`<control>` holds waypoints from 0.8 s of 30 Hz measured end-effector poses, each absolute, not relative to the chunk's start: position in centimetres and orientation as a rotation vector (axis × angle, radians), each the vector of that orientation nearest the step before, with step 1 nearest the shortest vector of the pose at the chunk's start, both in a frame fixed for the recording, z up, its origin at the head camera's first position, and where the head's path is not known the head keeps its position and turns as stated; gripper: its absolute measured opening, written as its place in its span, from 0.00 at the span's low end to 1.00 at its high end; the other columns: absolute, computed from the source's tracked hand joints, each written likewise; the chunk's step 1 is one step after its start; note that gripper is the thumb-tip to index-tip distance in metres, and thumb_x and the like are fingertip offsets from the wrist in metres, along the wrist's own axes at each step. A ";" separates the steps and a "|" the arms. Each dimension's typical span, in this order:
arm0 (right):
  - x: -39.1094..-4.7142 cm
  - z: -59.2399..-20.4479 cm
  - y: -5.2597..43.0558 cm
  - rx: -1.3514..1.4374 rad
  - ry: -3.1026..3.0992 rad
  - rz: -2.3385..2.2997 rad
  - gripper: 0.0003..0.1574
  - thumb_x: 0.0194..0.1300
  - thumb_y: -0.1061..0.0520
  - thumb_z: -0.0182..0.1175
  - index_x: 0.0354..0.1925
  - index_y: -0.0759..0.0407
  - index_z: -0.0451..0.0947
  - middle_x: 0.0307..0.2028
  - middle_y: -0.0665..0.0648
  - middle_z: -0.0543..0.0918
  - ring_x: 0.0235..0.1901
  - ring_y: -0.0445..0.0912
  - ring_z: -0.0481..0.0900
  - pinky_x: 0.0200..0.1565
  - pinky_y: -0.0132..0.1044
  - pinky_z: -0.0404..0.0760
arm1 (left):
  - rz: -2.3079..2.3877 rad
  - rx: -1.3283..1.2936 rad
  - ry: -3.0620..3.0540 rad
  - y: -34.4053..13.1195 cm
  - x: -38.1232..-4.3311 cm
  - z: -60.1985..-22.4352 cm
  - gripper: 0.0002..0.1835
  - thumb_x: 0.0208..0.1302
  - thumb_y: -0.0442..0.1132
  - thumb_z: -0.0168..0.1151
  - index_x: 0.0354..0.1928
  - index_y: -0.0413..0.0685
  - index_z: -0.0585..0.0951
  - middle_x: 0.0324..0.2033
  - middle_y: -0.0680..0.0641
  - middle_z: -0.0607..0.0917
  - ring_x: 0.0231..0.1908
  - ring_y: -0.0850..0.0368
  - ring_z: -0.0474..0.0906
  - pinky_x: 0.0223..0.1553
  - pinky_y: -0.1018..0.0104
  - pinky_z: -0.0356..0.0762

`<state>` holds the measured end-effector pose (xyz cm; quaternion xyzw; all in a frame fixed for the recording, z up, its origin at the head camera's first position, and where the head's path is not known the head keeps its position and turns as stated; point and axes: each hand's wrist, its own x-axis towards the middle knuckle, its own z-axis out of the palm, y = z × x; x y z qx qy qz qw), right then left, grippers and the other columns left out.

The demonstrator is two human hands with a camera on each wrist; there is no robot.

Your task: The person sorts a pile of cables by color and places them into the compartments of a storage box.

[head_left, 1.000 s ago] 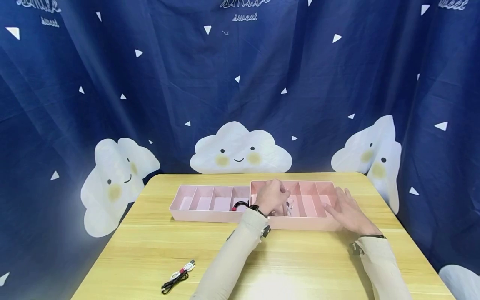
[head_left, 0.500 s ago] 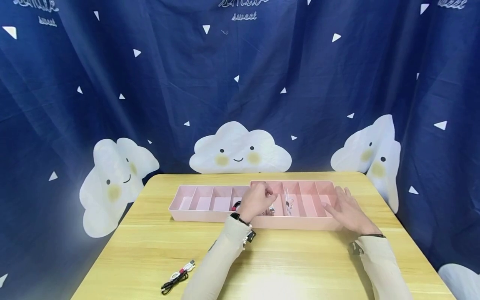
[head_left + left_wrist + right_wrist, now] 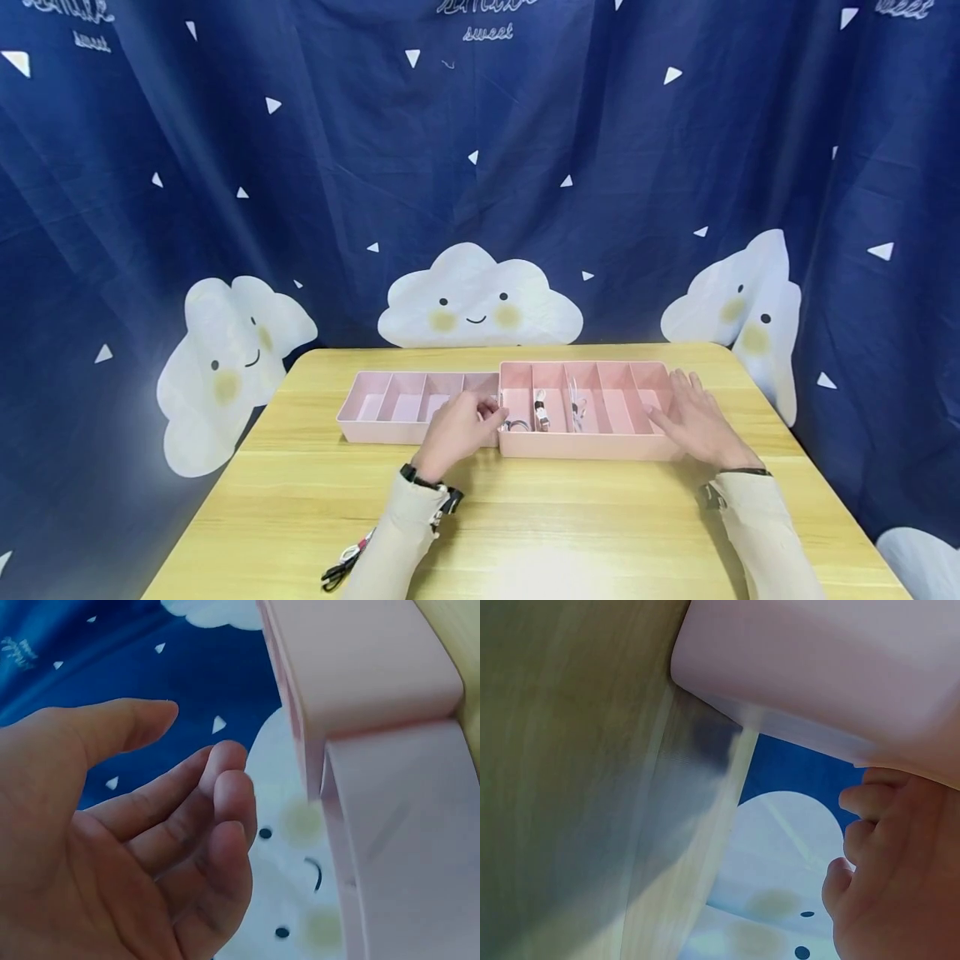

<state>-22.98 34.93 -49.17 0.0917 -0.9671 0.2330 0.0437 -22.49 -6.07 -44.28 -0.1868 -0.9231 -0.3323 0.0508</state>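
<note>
My left hand (image 3: 459,429) hovers over the front of the paler pink divided box (image 3: 375,432), beside its junction with the pinker box (image 3: 592,447). Thumb and fingers are loosely bent and apart in the left wrist view, with nothing between them. In the pinker box, a grey looped cable (image 3: 517,426) lies in the leftmost compartment. A bundled white cable (image 3: 542,410) occupies the second, and another thin white cable (image 3: 578,410) is in the third. My right hand (image 3: 703,423) rests against that box's right end, fingers extended, thumb over the rim.
A black cable (image 3: 339,573) and a white cable (image 3: 349,552) lie on the wooden table (image 3: 570,525) at the front left, partly behind my left sleeve. A dark blue curtain (image 3: 480,200) with clouds hangs behind the table.
My left hand has moved left, from over the pinker box to the paler one. It uncovers the white bundled cable and the grey cable. My right hand has stayed in place.
</note>
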 end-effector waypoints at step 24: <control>-23.0 -49.1 34.9 0.302 -2.959 0.740 0.60 0.78 0.34 0.48 0.78 0.80 0.40 0.77 0.84 0.42 0.78 0.78 0.35 0.74 0.74 0.43 | -0.891 -0.629 -2.831 -16.2 -18.3 -45.3 0.15 0.72 0.47 0.65 0.51 0.46 0.86 0.34 0.59 0.85 0.36 0.67 0.79 0.40 0.71 0.79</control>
